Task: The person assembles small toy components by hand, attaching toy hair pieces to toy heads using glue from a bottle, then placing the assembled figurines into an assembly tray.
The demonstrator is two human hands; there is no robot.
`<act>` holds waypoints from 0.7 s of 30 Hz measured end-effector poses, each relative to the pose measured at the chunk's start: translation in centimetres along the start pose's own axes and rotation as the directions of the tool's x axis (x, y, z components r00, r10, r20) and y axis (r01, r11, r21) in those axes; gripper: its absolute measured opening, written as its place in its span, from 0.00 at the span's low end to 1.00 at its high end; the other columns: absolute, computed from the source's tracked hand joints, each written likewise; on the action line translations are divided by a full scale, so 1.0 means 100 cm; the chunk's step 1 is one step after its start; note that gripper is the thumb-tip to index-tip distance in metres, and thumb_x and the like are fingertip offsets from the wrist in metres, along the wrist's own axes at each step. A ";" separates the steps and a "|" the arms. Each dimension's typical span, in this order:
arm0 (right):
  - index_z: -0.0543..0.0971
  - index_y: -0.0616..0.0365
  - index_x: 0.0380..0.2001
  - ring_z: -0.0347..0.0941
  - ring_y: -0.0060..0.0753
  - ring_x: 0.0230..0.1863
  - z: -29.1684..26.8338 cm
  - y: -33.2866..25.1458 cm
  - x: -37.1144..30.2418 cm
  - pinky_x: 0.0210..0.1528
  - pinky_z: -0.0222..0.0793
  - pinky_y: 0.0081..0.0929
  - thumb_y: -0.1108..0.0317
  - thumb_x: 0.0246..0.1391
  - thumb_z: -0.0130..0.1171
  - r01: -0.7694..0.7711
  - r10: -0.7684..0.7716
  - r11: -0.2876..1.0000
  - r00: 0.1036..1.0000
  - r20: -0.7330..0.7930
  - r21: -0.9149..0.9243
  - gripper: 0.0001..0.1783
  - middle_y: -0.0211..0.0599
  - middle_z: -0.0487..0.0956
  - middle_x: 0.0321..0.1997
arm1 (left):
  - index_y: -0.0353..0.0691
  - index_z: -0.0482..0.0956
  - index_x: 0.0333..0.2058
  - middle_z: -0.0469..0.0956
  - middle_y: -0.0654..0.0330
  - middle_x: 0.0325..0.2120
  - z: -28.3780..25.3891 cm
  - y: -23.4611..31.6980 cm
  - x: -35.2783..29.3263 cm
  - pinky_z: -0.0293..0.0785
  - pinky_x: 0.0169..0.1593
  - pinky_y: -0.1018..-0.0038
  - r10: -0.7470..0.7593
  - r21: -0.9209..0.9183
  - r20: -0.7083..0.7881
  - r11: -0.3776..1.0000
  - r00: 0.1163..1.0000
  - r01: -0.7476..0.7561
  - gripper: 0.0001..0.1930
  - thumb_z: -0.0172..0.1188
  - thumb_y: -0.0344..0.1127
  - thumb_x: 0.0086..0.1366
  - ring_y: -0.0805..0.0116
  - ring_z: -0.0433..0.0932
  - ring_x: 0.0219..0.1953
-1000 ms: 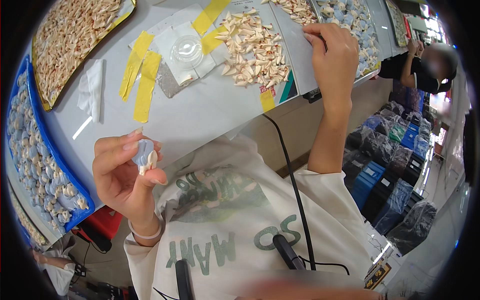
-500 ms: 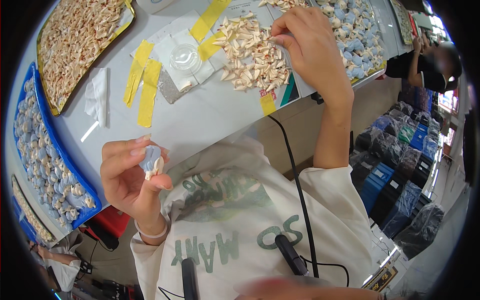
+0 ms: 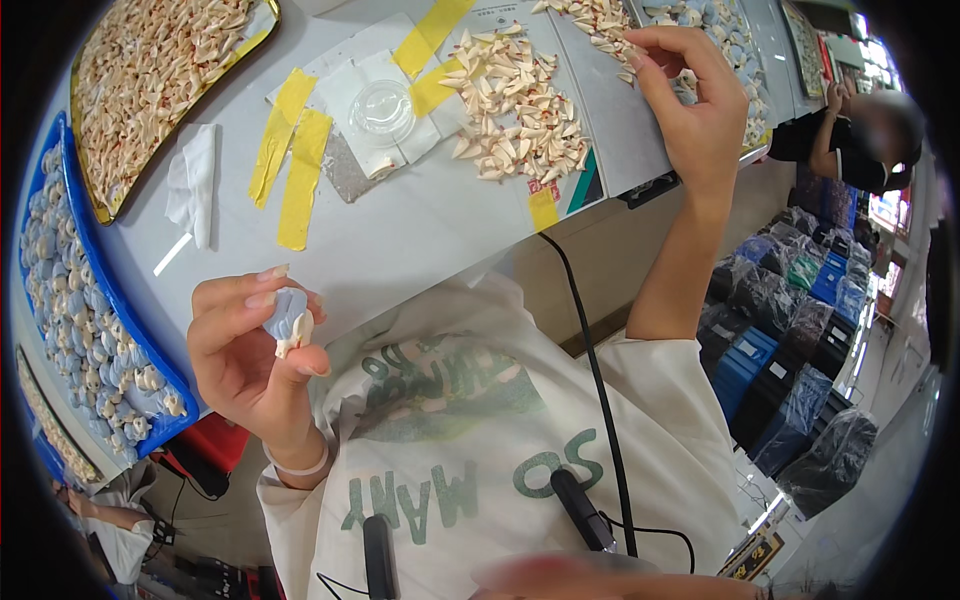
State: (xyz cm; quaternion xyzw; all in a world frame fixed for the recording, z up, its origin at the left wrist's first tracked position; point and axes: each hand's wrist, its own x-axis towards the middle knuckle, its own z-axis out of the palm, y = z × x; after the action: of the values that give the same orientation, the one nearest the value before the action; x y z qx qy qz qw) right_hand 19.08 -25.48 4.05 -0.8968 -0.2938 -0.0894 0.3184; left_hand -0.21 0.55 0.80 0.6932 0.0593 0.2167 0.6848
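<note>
Near the table's front edge, my left hand (image 3: 245, 365) pinches a small blue-and-cream moulded figure (image 3: 290, 318) between thumb and fingers. The figure has a ridged pale blue upper part and a cream lower part. At the upper right, my right hand (image 3: 705, 110) has thumb and forefinger brought together beside a small heap of cream pointed pieces (image 3: 600, 28); whatever lies between those fingertips is too small to make out. A larger pile of cream pointed pieces with reddish ends (image 3: 520, 110) lies to its left. Behind my right hand are many blue-and-cream figures (image 3: 735, 45), partly hidden.
A clear round dish (image 3: 382, 112) sits on white sheets among yellow tape strips (image 3: 303, 180). White tissue (image 3: 192, 190) lies left of them. A tray of cream pieces (image 3: 150, 80) and a blue tray (image 3: 165, 370) of figures stand at left. A black cable (image 3: 590, 350) hangs in front.
My right hand has moved right, from the larger cream pile to beside the smaller heap. My left hand has shifted slightly left and still holds the figure.
</note>
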 end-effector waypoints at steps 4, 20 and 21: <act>0.76 0.58 0.32 0.67 0.21 0.29 0.007 -0.003 0.005 0.33 0.61 0.16 0.77 0.41 0.55 0.043 -0.056 0.960 0.998 -0.038 -0.276 0.10 0.30 0.74 0.30 | 0.36 0.68 0.36 0.68 0.52 0.34 -0.003 -0.002 -0.001 0.72 0.25 0.75 -0.012 0.006 -0.015 1.000 1.000 0.012 0.24 0.66 0.41 0.44 0.66 0.72 0.25; 0.73 0.61 0.25 0.69 0.32 0.31 0.026 -0.023 0.020 0.33 0.63 0.23 0.75 0.41 0.55 0.127 -0.094 0.987 0.957 0.273 -0.103 0.04 0.34 0.73 0.25 | 0.35 0.68 0.36 0.68 0.52 0.35 -0.007 -0.002 -0.003 0.72 0.26 0.75 -0.019 -0.015 -0.032 1.000 0.999 0.019 0.23 0.67 0.40 0.44 0.66 0.72 0.26; 0.73 0.61 0.25 0.69 0.32 0.31 0.026 -0.020 0.019 0.33 0.63 0.23 0.75 0.41 0.55 0.128 -0.095 0.986 0.957 0.275 -0.104 0.04 0.34 0.73 0.25 | 0.35 0.68 0.36 0.68 0.52 0.35 -0.006 -0.002 -0.003 0.72 0.26 0.75 -0.019 -0.016 -0.034 1.000 0.999 0.019 0.23 0.67 0.40 0.44 0.66 0.72 0.26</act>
State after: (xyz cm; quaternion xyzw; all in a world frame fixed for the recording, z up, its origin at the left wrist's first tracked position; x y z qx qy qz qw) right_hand 19.38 -21.70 3.67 -0.9002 -0.3786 -0.0025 0.2152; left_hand -0.66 1.04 0.55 0.6833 0.0759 0.2225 0.6912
